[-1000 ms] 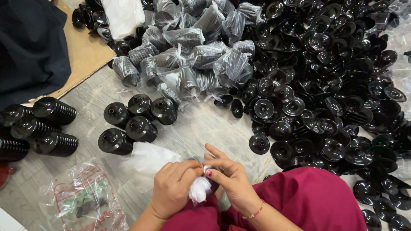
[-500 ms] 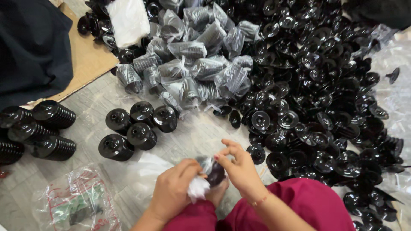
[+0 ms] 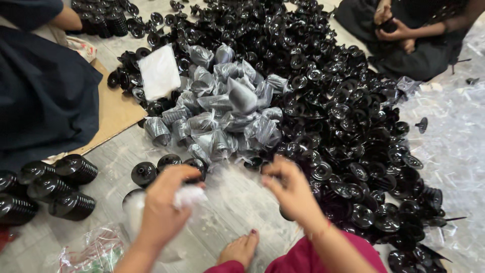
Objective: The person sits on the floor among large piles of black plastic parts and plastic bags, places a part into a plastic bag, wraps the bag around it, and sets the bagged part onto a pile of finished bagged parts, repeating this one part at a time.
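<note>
Nearest, at 6 o'clock: a bare foot [image 3: 241, 248] on the grey floor [image 3: 237, 202], with a red garment [image 3: 303, 260] cut off by the lower edge. Left hand [image 3: 164, 205], motion-blurred, is closed around a scrap of white plastic film [image 3: 188, 196]; fingers curl and pinch it, though the blur hides exactly how. Right hand [image 3: 293, 189], also blurred, hovers at the near edge of the heap with fingers loosely bent, not pressed together; whether it touches or holds a part I cannot tell. At 7 o'clock a crumpled clear bag [image 3: 91, 250] lies half out of frame. At 9 o'clock, stacks of ribbed black discs [image 3: 55, 189] lie on their sides, the leftmost cut off. Just past the left hand, a few single black caps [image 3: 144, 173] stand on the floor. Toward 12 o'clock, a cluster of parts wrapped in clear bags [image 3: 227, 114], contents only dimly seen. From 1 to 4 o'clock sprawls the big pile of loose black plastic parts [image 3: 353, 126]; single shapes are hard to separate. At 10 o'clock, brown cardboard [image 3: 113, 114] partly under a person's dark clothing [image 3: 40, 101]. Far at 1 o'clock, another seated person's hands [image 3: 391, 28], faces out of view.
</note>
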